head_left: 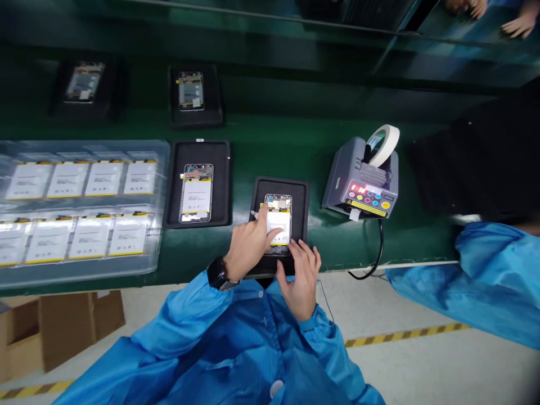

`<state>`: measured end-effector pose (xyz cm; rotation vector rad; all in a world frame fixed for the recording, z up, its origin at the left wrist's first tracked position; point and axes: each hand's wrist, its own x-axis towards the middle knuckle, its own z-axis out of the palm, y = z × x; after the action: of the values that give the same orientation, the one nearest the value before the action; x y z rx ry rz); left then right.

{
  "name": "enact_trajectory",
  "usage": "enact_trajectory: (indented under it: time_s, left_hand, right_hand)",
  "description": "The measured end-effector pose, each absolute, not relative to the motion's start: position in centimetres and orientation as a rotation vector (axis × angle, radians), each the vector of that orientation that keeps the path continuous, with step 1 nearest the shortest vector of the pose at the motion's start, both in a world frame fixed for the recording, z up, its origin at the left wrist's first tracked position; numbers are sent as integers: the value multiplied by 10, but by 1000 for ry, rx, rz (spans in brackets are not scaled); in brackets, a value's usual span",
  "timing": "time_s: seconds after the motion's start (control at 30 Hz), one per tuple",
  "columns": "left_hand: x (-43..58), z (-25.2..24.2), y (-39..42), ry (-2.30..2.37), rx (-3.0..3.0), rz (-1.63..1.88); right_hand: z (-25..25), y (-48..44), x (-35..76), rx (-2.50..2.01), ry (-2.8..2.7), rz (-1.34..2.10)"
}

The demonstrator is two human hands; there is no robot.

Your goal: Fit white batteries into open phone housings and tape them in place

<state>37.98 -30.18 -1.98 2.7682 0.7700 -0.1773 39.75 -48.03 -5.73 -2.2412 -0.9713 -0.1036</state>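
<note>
An opened phone (286,205) with a white battery (275,223) inside lies in a black tray (300,197) at the table's front edge. My left hand (248,243), with a dark watch on its wrist, reaches over the phone's left side. Its index finger is stretched along the battery's upper left edge, and its thumb lies over the battery. By the phone's lower right corner is my right hand (302,277), fingers and thumb apart. Its fingertips touch the corner and the tray. Neither hand grasps anything.
To the left stand a second black tray with an opened phone (197,194) and a clear plastic tray (162,169) of several batteries. Further trays with phones (191,90) sit behind. A tape dispenser (363,177) stands right, near a co-worker's blue sleeve (498,253). Cardboard boxes (63,332) lie below.
</note>
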Motion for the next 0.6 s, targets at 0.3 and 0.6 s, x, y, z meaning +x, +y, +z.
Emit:
enact_trajectory:
  time_s: [0.3, 0.6]
  left_hand:
    - [371, -46, -300, 762, 2740, 33]
    - [377, -28, -296, 706, 2667, -146]
  right_hand:
    - [-19, -454, 457, -2350, -887, 146]
    - [-10, -384, 539, -2329, -611, 973]
